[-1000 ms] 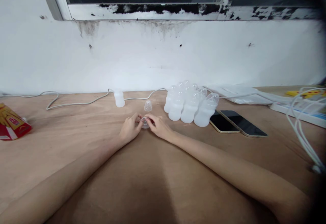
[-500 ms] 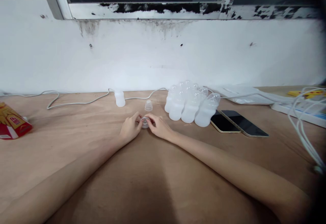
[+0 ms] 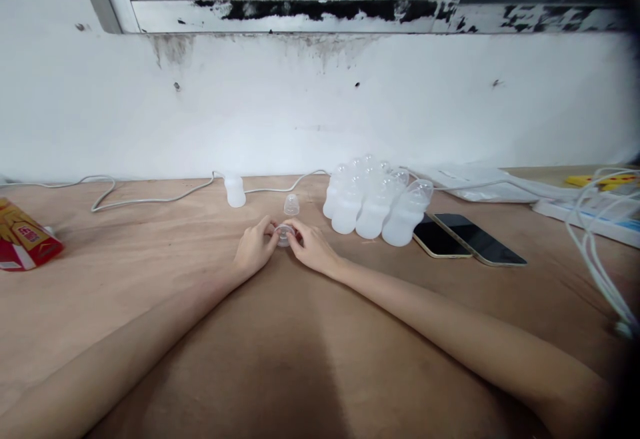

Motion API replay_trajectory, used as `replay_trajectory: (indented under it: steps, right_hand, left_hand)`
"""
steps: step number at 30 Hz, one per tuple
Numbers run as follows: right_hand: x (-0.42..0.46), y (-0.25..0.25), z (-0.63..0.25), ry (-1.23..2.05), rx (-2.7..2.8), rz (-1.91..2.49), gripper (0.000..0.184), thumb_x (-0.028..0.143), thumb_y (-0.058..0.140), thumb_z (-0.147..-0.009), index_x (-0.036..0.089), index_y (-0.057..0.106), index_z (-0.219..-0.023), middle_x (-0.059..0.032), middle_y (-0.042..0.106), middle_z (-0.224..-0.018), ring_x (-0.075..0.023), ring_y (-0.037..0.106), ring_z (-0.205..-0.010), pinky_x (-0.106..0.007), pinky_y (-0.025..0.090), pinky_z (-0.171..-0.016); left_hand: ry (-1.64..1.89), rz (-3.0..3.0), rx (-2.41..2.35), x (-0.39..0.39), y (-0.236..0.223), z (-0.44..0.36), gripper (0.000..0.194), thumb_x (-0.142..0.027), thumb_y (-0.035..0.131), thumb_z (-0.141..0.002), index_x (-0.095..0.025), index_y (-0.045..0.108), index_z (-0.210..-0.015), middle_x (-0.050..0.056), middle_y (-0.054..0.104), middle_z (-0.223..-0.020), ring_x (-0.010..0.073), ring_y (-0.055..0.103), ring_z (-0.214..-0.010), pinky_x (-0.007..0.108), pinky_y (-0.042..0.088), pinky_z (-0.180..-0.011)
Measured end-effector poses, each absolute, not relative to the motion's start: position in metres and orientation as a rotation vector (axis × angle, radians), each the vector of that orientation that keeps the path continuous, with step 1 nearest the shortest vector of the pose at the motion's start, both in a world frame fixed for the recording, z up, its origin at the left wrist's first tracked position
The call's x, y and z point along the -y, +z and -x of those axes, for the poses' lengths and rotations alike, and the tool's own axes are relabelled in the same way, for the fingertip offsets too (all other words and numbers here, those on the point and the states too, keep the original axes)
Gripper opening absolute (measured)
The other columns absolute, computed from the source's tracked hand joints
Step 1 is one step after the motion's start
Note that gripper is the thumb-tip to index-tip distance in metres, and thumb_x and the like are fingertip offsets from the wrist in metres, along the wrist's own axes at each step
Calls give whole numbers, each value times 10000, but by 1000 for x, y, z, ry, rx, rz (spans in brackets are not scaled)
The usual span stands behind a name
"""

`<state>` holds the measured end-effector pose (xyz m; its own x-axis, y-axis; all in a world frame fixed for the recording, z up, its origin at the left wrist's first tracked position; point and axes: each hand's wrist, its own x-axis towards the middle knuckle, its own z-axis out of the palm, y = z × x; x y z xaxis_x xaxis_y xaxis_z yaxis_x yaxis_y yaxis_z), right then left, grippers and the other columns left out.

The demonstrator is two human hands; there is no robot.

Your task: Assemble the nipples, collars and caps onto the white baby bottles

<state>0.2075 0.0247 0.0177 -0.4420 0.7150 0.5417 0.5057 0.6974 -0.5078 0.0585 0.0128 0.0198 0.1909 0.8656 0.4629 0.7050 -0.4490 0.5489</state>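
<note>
Close together at the middle of the table, my left hand (image 3: 256,246) and my right hand (image 3: 311,246) pinch a small clear round bottle collar (image 3: 284,235) from both sides. Fingers and thumbs partly cover it, and the detail inside its ring is too small to make out. Just behind it, a clear dome-shaped bottle cap (image 3: 291,204) stands on the table. Farther back to the left is an uncapped frosted white bottle (image 3: 235,191), upright. Right of my right hand stands a tight group of frosted baby bottles (image 3: 370,216) with clear domed caps.
Two phones (image 3: 480,239) lie beside the bottle group. A plastic bag (image 3: 475,184), a white power strip (image 3: 590,216) and looped cables (image 3: 585,239) are at the right. A red and yellow packet (image 3: 27,239) lies far left. A thin cable (image 3: 150,204) runs along the wall.
The whole view has shifted slightly upward. Both hands keep hold of the clear collar, with their fingers a little differently set around it. The bottles and cap stay where they were.
</note>
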Motion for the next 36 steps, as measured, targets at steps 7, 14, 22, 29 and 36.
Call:
replay_trajectory:
  steps: [7, 14, 22, 29, 36]
  right_hand:
    - [-31, 12, -209, 450, 2041, 1000, 186, 134, 387, -733, 162, 511, -867, 8, 533, -671, -93, 454, -551, -201, 354, -547]
    - [-25, 17, -207, 454, 2111, 954, 211, 155, 437, -717, 165, 496, -919, 23, 508, -636, -89, 443, -532, -198, 354, -541]
    - [-23, 20, -206, 441, 2110, 928, 234, 153, 417, -750, 160, 519, -960, -12, 573, -728, -92, 477, -567, -211, 380, -589]
    - [-27, 15, -207, 657, 2050, 942, 224, 201, 380, -792, 171, 559, -922, 6, 564, -614, -66, 483, -430, -189, 394, -463]
    - [-37, 10, -210, 1083, 1726, 981, 240, 262, 430, -743, 144, 548, -915, -15, 568, -635, -86, 536, -418, -138, 334, -259]
  left_hand:
    - [1078, -2230, -1346, -11, 22, -60, 157, -245, 504, -707, -208, 449, -849, -27, 626, -757, 133, 588, -724, 229, 417, -647]
    - [1135, -2231, -1375, -14, 19, -59, 108, -176, 466, -692, -198, 440, -794, -33, 574, -678, 117, 553, -647, 222, 396, -615]
    - [1092, -2305, -1419, -11, 22, -60, 74, -196, 434, -734, -209, 445, -806, -23, 593, -717, 136, 566, -689, 236, 397, -632]
    - [992, -2354, -1645, -6, 21, -61, 137, -298, 411, -773, -228, 472, -873, -19, 620, -688, 158, 575, -624, 235, 370, -543]
    - [1571, -1864, -2089, -65, 17, -5, 364, -418, 454, -744, -180, 442, -1018, 79, 563, -976, 224, 533, -910, 340, 393, -784]
